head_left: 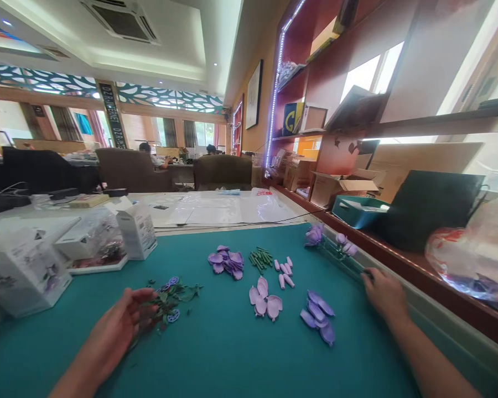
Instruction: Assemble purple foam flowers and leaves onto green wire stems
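Observation:
At the left, my left hand point(118, 326) has its fingers apart and curved beside a small heap of green leaf pieces point(162, 305) with purple ring-shaped parts point(173, 315). The fingertips reach the heap's edge; whether they touch it I cannot tell. Over on the right, my right hand point(385, 296) is closed around the lower end of toy flower stems point(343, 260). Those stems carry a purple bloom point(314, 235) and paler buds point(345, 243). Between my hands lie purple petals point(227, 262), green sticks point(260, 259), pink tube-like pieces point(284, 272), light petals point(265, 300) and violet petals point(318, 317).
A teal mat point(216, 354) covers the table. White boxes point(135, 229) and a plastic-wrapped tray point(99, 254) stand at the left. Along the right runs a red shelf ledge with a teal bin point(359, 210) and plastic bags point(473, 260). Chairs and people sit far back.

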### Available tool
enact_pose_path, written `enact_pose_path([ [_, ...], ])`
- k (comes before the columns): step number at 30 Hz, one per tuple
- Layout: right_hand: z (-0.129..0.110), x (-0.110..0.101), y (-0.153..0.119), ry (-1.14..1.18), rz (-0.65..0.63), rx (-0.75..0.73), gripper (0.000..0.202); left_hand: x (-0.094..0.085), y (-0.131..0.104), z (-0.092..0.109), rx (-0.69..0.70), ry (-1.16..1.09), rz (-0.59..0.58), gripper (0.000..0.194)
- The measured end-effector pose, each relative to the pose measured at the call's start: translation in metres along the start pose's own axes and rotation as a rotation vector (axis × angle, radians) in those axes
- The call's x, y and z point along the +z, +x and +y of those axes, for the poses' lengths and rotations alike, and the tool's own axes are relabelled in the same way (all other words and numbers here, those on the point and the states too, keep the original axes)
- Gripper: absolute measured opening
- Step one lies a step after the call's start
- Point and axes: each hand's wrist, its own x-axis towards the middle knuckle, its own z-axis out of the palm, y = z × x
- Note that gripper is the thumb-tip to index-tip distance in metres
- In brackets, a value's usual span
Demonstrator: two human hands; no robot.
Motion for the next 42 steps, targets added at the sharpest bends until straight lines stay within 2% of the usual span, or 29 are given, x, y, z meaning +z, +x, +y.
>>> enact_pose_path([
  [1,-0.005,-0.004,0.001,0.021,0.016,-0.014,0.033,0.003,0.006,0.001,-0.075,-0.086,-0.099,0.034],
  [2,-0.012,-0.009,0.002,0.041,0.027,-0.031,0.033,0.005,0.010,0.001,-0.093,-0.156,-0.138,0.032],
  [4,-0.031,-0.020,0.002,0.102,0.051,-0.071,0.035,0.006,0.013,-0.002,-0.039,-0.229,-0.151,0.035],
  [7,-0.073,-0.044,-0.001,0.276,0.114,-0.148,0.037,0.003,0.009,-0.006,0.060,-0.243,-0.216,0.050],
  [10,-0.124,-0.073,-0.010,0.449,0.113,-0.235,0.036,0.004,0.005,-0.007,0.112,-0.240,-0.205,0.050],
  [14,-0.195,-0.104,-0.029,0.631,0.063,-0.339,0.034,0.006,0.008,0.002,0.182,-0.354,-0.167,0.048],
  [19,-0.277,-0.118,-0.059,0.823,-0.112,-0.456,0.033,-0.002,0.022,0.019,0.222,-0.381,-0.135,0.039],
  [23,-0.331,-0.110,-0.081,0.836,-0.270,-0.584,0.032,-0.017,0.041,0.020,0.232,-0.351,-0.073,0.033],
  [27,-0.363,-0.085,-0.095,0.759,-0.425,-0.721,0.031,-0.031,0.061,0.007,0.211,-0.242,-0.005,0.028],
  [31,-0.370,-0.047,-0.104,0.730,-0.469,-0.727,0.034,-0.042,0.076,-0.008,0.192,-0.014,0.015,0.024],
  [35,-0.368,-0.015,-0.113,0.696,-0.443,-0.734,0.039,-0.051,0.086,-0.016,0.254,0.241,0.018,0.026],
  [38,-0.370,-0.007,-0.121,0.692,-0.419,-0.728,0.043,-0.053,0.089,-0.021,0.304,0.410,-0.016,0.030],
  [42,-0.378,-0.011,-0.134,0.662,-0.424,-0.710,0.047,-0.047,0.087,-0.032,0.343,0.561,-0.074,0.030],
])
